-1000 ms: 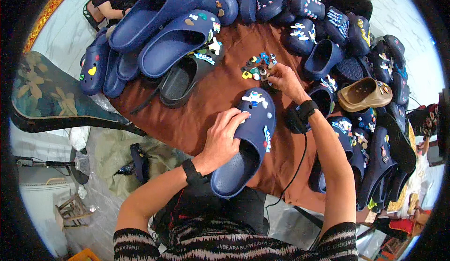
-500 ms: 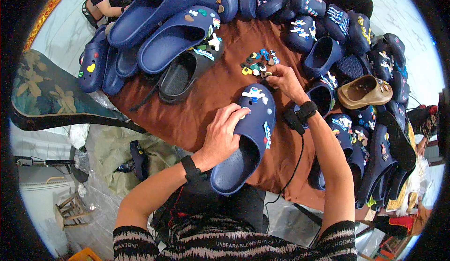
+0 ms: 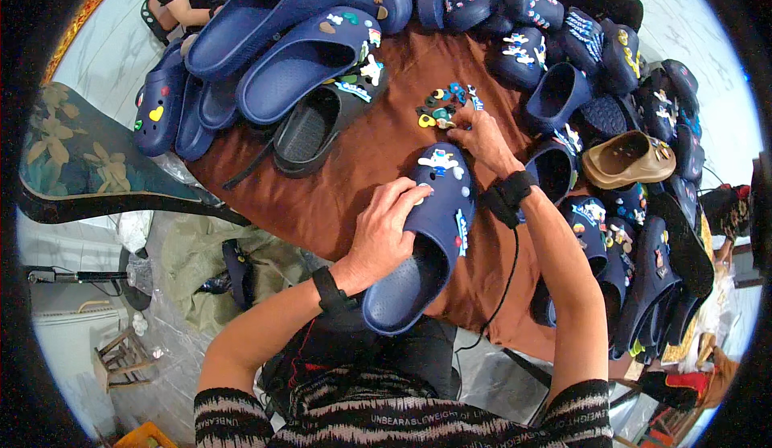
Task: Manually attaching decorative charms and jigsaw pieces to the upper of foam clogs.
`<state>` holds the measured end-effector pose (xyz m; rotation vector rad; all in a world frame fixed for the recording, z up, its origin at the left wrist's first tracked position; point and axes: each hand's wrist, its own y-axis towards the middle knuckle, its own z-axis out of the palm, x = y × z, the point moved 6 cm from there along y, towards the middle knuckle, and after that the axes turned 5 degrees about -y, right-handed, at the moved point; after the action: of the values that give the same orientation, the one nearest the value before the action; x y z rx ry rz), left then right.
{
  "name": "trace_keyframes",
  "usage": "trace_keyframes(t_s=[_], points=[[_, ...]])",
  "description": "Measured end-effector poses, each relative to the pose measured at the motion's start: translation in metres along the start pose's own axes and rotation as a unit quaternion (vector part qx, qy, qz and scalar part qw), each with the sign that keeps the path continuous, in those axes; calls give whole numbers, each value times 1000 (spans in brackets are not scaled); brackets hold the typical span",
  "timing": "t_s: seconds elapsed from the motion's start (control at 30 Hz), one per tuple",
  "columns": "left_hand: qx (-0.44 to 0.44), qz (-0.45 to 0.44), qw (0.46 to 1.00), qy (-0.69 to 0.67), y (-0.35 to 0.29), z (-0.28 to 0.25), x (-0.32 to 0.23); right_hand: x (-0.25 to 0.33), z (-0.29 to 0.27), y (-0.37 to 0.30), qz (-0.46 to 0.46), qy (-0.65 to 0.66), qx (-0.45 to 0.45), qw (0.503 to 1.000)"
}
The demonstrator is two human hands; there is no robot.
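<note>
My left hand (image 3: 384, 231) grips a navy blue clog (image 3: 438, 243) at the side of its upper, fingers over the top. The clog's toe points away from me, and its heel overhangs the near table edge. White cartoon charms and a blue-and-white lettered charm sit on its upper. Beyond the toe, my right hand (image 3: 484, 144) is at a small pile of shoe charms (image 3: 438, 116) in yellow, green, blue and white. Its thumb and fingers are bent together in a pinch; what lies between them is hidden.
Navy clogs (image 3: 293, 78) are stacked at the far left beside a black clog (image 3: 310, 130). More decorated clogs crowd the right side, with a tan clog (image 3: 627, 161) on top. A brown cloth (image 3: 322, 215) covers the table. A floral-patterned chair back (image 3: 88, 158) stands left. Two people sit beyond the table.
My right hand has shifted slightly farther into the charm pile, its fingers now covering some charms. The clog in my left hand has barely moved.
</note>
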<state>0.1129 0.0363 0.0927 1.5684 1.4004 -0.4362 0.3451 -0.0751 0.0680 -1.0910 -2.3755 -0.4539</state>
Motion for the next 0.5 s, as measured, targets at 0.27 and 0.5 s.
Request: trace_keyframes(t_s=[0.27, 0.5], points=[[-2, 4, 1000, -2, 0, 1, 1, -19, -3, -7, 24, 38, 2, 999], [2, -3, 1000, -2, 0, 1, 2, -16, -10, 20, 2, -10, 19, 1000]])
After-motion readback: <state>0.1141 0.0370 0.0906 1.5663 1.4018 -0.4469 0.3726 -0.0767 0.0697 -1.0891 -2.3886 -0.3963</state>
